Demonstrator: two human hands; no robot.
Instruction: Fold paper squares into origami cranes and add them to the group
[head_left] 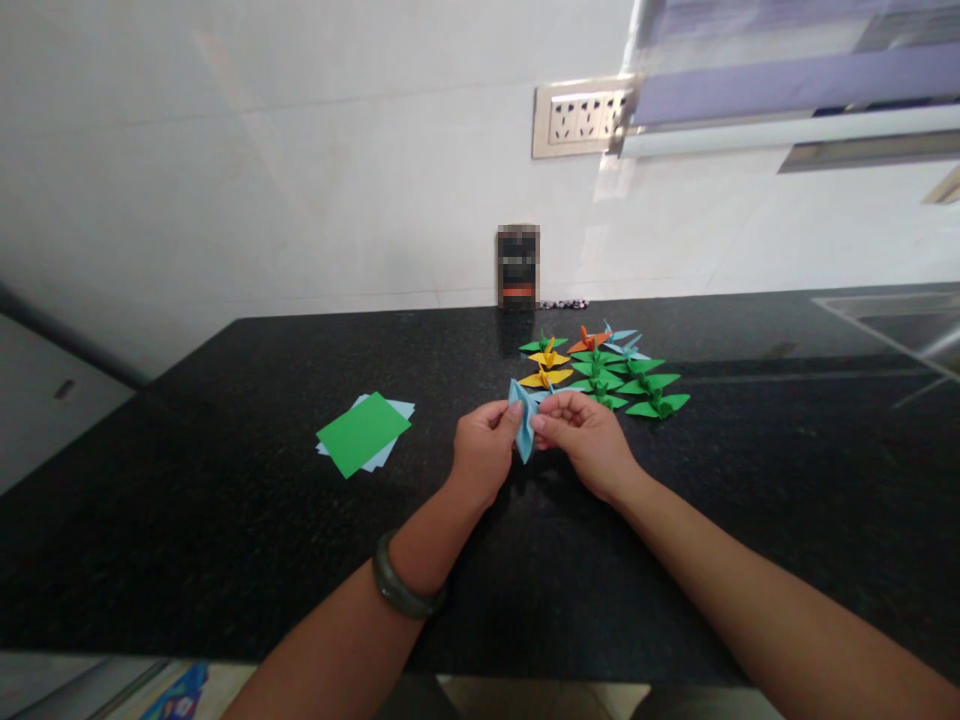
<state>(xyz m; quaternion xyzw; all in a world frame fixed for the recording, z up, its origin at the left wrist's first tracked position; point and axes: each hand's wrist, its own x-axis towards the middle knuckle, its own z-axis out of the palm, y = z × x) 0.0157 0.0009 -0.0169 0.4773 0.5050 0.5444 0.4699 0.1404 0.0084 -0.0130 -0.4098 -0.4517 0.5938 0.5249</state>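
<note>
Between my two hands is a light blue folded paper (pixel 523 428), narrow and pointed at top and bottom, held above the counter. My left hand (pixel 484 447) pinches its left side with the thumb on the near face. From the other side, my right hand (pixel 589 440) grips the right edge between thumb and fingers. Just beyond the hands stand several folded paper cranes in rows: green (pixel 660 403), yellow (pixel 546 377), orange (pixel 590 340) and light blue (pixel 628 349). One light blue piece behind my fingers is partly hidden.
A loose stack of paper squares, green (pixel 364 434) over light blue, lies left on the black counter (pixel 225 520). Against the wall stands a dark blurred box (pixel 518 267) beside a small beaded string (pixel 566 304). Wall sockets (pixel 585 118) are above. A recessed metal-edged area (pixel 892 325) is far right.
</note>
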